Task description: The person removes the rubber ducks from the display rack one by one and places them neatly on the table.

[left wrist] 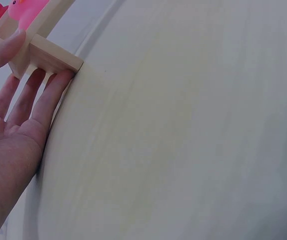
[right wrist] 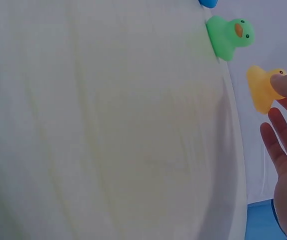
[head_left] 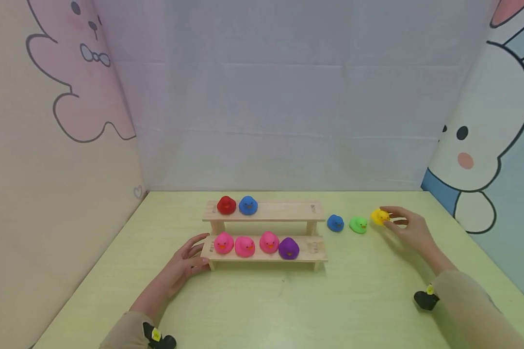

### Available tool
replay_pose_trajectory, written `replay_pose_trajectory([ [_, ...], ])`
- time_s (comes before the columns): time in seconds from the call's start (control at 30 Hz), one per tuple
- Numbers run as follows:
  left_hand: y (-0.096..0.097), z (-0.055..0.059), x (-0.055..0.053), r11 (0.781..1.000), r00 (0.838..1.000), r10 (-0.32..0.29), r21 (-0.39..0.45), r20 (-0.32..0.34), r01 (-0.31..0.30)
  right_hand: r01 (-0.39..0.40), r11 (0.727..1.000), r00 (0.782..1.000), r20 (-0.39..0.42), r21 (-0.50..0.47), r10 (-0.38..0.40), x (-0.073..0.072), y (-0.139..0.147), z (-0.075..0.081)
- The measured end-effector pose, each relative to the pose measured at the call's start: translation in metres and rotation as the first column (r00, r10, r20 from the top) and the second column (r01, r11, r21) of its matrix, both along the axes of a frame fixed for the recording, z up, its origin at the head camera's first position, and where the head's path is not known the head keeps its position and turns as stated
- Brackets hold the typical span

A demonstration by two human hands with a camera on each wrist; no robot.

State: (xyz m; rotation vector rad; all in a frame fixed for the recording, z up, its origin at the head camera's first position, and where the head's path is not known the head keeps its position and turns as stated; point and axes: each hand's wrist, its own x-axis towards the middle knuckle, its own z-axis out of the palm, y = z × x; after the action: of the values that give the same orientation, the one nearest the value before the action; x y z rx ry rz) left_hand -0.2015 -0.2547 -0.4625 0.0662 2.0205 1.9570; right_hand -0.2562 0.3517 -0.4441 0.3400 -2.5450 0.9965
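A two-tier wooden stand (head_left: 284, 211) bears a red duck (head_left: 226, 205) and a blue duck (head_left: 248, 206) on its upper shelf. On the lower shelf are several pink ducks (head_left: 245, 246) and a purple duck (head_left: 289, 248) at their right. My left hand (head_left: 184, 264) holds the left end of the lower shelf, thumb at the front and fingers against the end leg (left wrist: 56, 54). My right hand (head_left: 414, 233) pinches a yellow rubber duck (right wrist: 261, 89) between thumb and fingers, right of a green duck (head_left: 358, 225); its other fingers are spread.
Another blue duck (head_left: 335, 223) sits on the table between the stand and the green duck. A pale cloth wall (head_left: 279, 121) closes off the table's back edge, with printed panels (head_left: 476, 145) at either side. Black ornaments (head_left: 426, 299) hang at both sleeve cuffs.
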Motion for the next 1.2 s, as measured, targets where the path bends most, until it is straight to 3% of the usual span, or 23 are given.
replay_pose_trajectory([
  [0.3,0.000,0.000,0.000,1.000,1.000,0.003,-0.013,0.002,-0.003,-0.085,0.994,0.993,0.082,-0.065,0.090,0.002,0.016,-0.010],
  [0.6,0.000,-0.001,-0.001,1.000,1.000,0.004,0.004,0.003,-0.004,-0.029,0.992,0.958,0.279,-0.119,0.061,0.005,0.023,-0.012],
  [0.8,0.000,-0.001,-0.001,1.000,1.000,0.002,0.005,0.002,-0.002,-0.029,0.981,0.956,0.283,-0.191,0.084,0.005,0.025,-0.017],
  [1.2,0.000,-0.001,-0.001,1.000,1.000,0.002,0.015,0.004,-0.003,-0.002,0.984,0.942,0.330,-0.181,0.062,0.005,0.026,-0.019],
])
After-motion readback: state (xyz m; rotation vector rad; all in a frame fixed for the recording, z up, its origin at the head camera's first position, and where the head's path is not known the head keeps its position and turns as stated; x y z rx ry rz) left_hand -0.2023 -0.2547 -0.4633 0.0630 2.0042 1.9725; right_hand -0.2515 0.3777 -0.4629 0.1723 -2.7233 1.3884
